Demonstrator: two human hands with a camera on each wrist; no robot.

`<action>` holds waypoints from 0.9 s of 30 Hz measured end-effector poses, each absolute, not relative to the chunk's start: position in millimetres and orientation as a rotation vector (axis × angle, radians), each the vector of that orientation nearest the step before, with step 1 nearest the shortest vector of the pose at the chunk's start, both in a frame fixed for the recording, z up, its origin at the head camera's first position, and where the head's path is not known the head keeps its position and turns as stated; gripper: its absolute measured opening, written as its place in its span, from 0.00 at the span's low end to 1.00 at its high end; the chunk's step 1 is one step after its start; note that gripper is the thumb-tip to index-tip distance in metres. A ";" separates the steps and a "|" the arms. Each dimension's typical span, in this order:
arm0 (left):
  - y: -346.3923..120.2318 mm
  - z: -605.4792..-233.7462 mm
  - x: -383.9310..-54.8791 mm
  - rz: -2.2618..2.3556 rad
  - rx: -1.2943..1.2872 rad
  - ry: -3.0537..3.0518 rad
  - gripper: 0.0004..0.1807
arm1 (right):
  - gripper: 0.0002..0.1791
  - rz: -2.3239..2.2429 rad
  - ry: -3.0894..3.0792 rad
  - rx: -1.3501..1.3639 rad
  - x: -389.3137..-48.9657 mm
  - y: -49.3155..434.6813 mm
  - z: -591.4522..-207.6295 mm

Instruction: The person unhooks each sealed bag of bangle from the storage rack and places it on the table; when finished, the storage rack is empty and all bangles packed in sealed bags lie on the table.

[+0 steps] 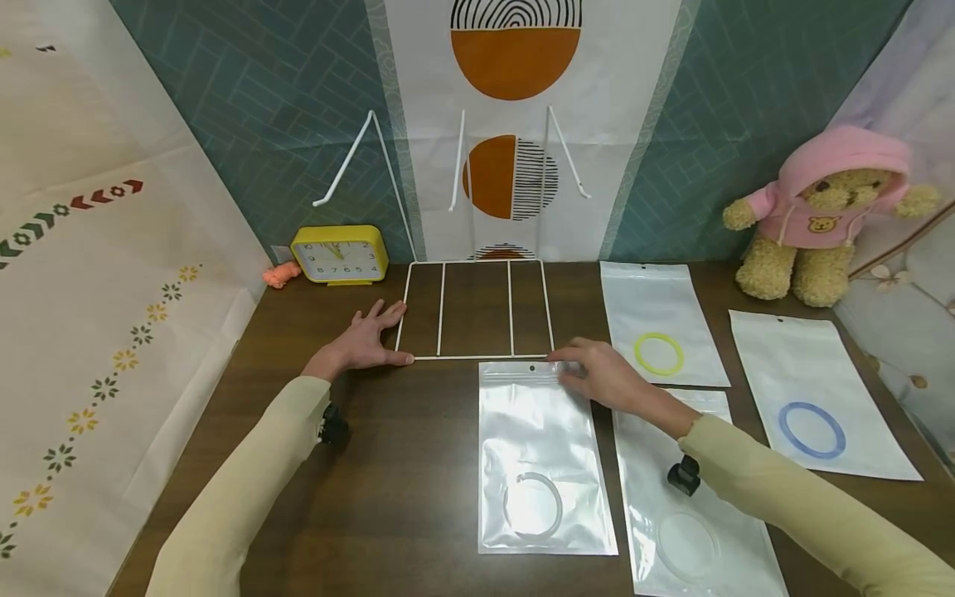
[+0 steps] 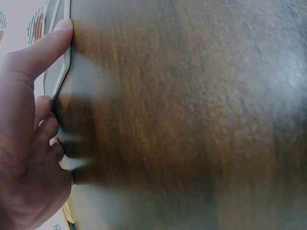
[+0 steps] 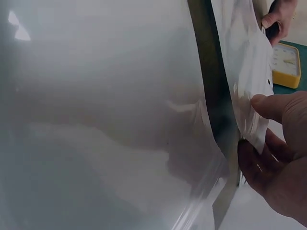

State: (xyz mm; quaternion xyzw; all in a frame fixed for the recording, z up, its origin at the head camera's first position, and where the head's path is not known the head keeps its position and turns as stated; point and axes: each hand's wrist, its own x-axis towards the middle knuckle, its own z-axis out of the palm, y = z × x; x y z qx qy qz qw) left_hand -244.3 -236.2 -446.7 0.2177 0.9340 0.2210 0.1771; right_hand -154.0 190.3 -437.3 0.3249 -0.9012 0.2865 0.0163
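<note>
A white wire rack [image 1: 475,357] stands on the dark wooden table, its base flat and several hooked prongs rising behind it. My left hand [image 1: 366,338] lies at the rack's left front corner with fingers spread. In the left wrist view its thumb [image 2: 50,45] touches the wire, while the other fingers rest against the tabletop. My right hand [image 1: 600,371] is at the rack's right front corner, over the top edge of a silver zip bag [image 1: 533,431] that contains a pale ring. The right thumb [image 3: 271,106] overlaps the bag's top corner in the right wrist view.
Nearby on the right lie bags with a yellow ring [image 1: 658,354], a blue ring [image 1: 811,430] and a clear ring [image 1: 688,546]. A yellow clock [image 1: 339,254] and a small orange figure [image 1: 281,274] stand back left. A teddy bear [image 1: 821,215] sits back right.
</note>
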 end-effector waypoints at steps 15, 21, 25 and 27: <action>-234.3 -445.3 -247.1 0.603 0.629 2.630 0.58 | 0.13 0.750 -2.793 0.922 -157.5 197.2 -428.5; -237.0 -439.1 -243.9 0.550 0.604 2.626 0.58 | 0.12 0.830 -2.798 0.826 -157.3 217.1 -421.5; -240.0 -438.2 -242.1 0.545 0.617 2.627 0.59 | 0.11 0.869 -2.819 0.753 -154.1 232.2 -416.3; -241.3 -438.8 -242.2 0.548 0.624 2.632 0.59 | 0.10 0.883 -2.821 0.726 -152.4 238.9 -413.6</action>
